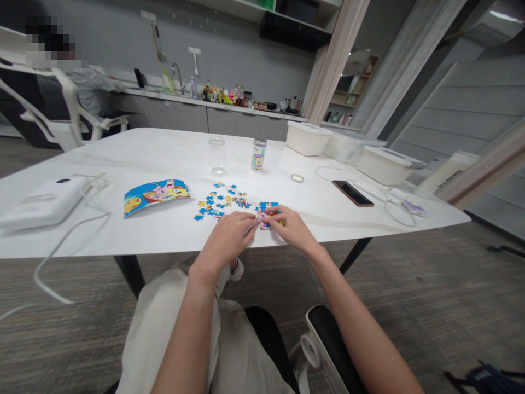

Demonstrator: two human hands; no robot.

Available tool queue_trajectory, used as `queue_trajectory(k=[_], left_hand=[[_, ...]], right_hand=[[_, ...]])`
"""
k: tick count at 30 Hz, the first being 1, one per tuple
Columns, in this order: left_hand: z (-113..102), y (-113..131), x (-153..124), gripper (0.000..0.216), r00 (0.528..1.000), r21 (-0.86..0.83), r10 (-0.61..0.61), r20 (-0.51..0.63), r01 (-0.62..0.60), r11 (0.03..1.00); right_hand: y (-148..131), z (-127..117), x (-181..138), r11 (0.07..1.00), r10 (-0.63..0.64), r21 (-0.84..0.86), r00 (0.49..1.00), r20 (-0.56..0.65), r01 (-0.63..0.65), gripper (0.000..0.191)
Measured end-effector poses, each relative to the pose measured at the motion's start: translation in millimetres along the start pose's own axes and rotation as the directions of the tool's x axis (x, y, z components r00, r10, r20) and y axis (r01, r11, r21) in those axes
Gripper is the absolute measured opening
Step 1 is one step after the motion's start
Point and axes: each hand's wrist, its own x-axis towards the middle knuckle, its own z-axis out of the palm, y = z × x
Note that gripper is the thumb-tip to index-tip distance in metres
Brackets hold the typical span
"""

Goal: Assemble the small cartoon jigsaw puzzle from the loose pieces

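Both my hands rest at the near edge of a white table (164,230), over a small joined patch of jigsaw pieces (267,208). My left hand (227,234) has its fingers curled, the fingertips pressing on the patch's left side. My right hand (290,225) pinches a piece at the patch's right side. Several loose blue puzzle pieces (219,201) lie scattered just beyond my left hand. A colourful cartoon reference picture (156,195) lies flat to the left of them.
A clear cup (216,155), a small printed jar (258,154) and its lid ring (297,178) stand farther back. A phone (353,193), cables and white lidded tubs (307,137) are at right; a white device (43,201) at left. A person sits at the far left by the counter.
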Motion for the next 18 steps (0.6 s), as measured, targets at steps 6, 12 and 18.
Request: queue_trajectory(k=[6,12,18], left_hand=[[-0.6,-0.8,-0.9,0.026,1.0,-0.004,-0.024,0.012,0.024,1.0],[-1.4,-2.0,-0.6,0.024,1.0,-0.045,-0.025,0.01,0.025,0.999],[-1.1,-4.2,-0.1,0.02,0.997,-0.07,-0.048,-0.053,0.044,0.997]], right_hand=[[-0.2,-0.2,-0.1,1.0,0.0,0.007,1.0,-0.005,0.0,0.022],[0.7,-1.0,0.5,1.0,0.009,0.016,1.0,0.015,-0.009,0.023],[-0.9,-3.8,1.1,0.996,-0.015,0.092,0.999,-0.037,0.019,0.024]])
